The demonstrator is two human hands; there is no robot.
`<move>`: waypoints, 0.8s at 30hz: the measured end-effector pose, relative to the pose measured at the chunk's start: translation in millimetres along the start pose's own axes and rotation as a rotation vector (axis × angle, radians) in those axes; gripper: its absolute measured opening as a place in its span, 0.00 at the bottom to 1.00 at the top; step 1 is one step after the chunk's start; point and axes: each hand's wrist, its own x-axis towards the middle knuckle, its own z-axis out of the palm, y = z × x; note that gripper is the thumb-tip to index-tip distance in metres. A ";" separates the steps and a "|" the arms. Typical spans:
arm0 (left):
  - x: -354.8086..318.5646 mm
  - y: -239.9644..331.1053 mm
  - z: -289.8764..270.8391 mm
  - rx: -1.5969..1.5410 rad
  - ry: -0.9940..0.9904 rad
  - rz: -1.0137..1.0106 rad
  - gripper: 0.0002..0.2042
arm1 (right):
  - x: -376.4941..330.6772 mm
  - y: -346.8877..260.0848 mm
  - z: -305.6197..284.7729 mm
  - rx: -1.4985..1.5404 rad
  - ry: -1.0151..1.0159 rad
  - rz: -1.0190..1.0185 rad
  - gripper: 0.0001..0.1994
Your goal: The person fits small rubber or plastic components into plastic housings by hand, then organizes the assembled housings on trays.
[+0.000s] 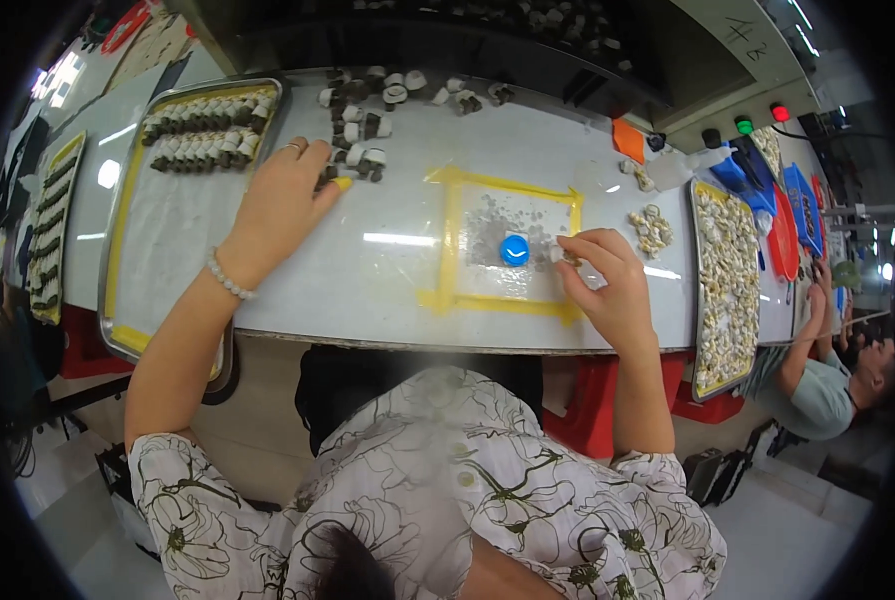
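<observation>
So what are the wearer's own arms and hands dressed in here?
Bare forearms below short white sleeves printed with dark line-drawn flowers. The left hand has a ring on one finger and a white bead bracelet at the wrist; the right hand wears nothing.

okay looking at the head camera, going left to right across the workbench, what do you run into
Metal tray with rows of dark and white parts → left hand → loose dark and white parts → yellow tape square → blue round cap → right hand → small pile of pale pieces → tray of pale pieces.
</observation>
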 end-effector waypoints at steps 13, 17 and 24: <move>-47.3 39.6 -23.5 -1.192 -0.160 -0.444 0.11 | 22.2 -6.9 16.3 -0.116 -0.125 -0.184 0.07; -62.9 66.5 -12.9 -1.639 -0.217 -0.634 0.11 | 26.3 -11.0 14.1 -0.169 -0.161 -0.190 0.07; -71.8 95.8 28.1 -2.089 -0.194 -0.627 0.16 | 26.9 -9.6 15.8 -0.075 -0.094 -0.191 0.08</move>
